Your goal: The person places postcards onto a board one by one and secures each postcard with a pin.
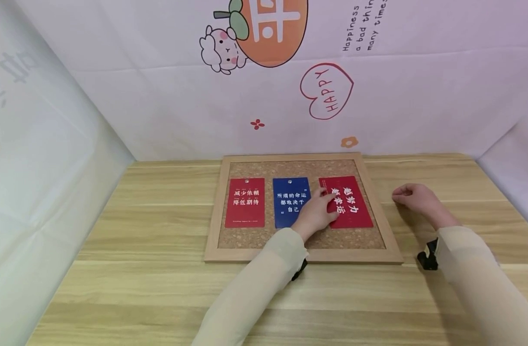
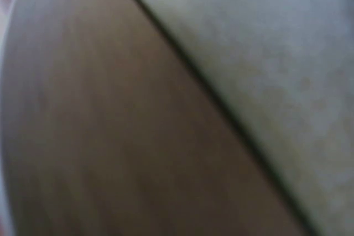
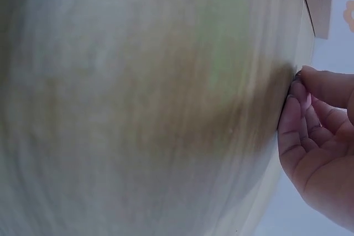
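In the head view, my left hand lies over the left edge of a red card with white characters, its fingertips resting on the card. That card lies slightly turned on the right part of a cork board. To the right of the board, my right hand is above the table, thumb and forefinger pinched together. The right wrist view shows this hand with a tiny dark thing between its fingertips, too covered to tell its kind. Blurred wood fills the left wrist view, and that hand's fingers are hidden there.
A blue card hangs in the board's middle and another red card on its left; each has a silver tack at its top. The board's wooden frame lies on a wooden table. Printed white cloth stands behind.
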{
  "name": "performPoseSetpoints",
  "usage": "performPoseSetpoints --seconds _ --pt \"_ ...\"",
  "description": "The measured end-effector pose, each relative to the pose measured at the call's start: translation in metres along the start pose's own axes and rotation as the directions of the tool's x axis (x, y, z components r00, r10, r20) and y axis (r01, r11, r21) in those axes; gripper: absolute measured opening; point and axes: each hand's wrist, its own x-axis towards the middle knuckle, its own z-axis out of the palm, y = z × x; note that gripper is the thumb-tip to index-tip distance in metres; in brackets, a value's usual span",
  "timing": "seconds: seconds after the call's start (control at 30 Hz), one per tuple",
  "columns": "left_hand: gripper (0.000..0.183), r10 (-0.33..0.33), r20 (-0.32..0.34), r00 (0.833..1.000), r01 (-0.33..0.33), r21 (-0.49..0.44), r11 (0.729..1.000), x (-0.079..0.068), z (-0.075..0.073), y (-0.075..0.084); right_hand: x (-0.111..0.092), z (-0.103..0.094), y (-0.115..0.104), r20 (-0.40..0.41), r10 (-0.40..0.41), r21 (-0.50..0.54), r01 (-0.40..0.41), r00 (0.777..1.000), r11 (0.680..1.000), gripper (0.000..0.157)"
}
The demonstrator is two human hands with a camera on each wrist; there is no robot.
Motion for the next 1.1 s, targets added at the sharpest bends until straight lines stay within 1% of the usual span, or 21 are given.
performPoseSetpoints --seconds 0.17,0.33,0.43,0.6,0.77,0.97,1.1 --pt "0.054 0.000 0.000 1.000 0.000 0.004 1.000 0.000 0.000 0.000 -0.002 -0.001 -0.002 0.034 0.002 0.039 -0.004 0.999 0.999 0.046" --pt "0.055 0.002 -0.003 1.000 -0.002 0.005 1.000 0.000 0.000 0.000 -0.001 0.000 -0.004 0.001 0.004 0.030 -0.004 1.000 1.000 0.049" --pt "0.055 0.003 -0.002 1.000 -0.003 0.005 1.000 0.000 0.000 0.000 0.000 0.001 -0.005 -0.022 0.009 0.036 -0.009 1.000 0.999 0.047" --pt "0.055 0.005 -0.006 1.000 -0.005 0.009 1.000 0.001 0.000 0.000 0.002 0.000 -0.009 -0.039 0.016 0.046 -0.015 0.999 0.999 0.044" --pt "0.055 0.004 -0.008 1.000 -0.004 0.022 1.000 0.001 0.000 0.000 0.002 0.000 -0.013 -0.061 -0.008 0.040 0.010 0.998 0.999 0.042" --pt "0.055 -0.002 -0.005 1.000 0.002 0.018 1.000 0.000 0.000 0.000 0.004 0.002 -0.014 -0.048 -0.025 0.054 0.028 0.999 0.998 0.044" --pt "0.055 -0.003 -0.003 1.000 0.003 0.019 1.000 0.000 0.000 0.001 0.006 0.003 -0.014 -0.041 -0.036 0.046 0.037 0.999 0.998 0.046"
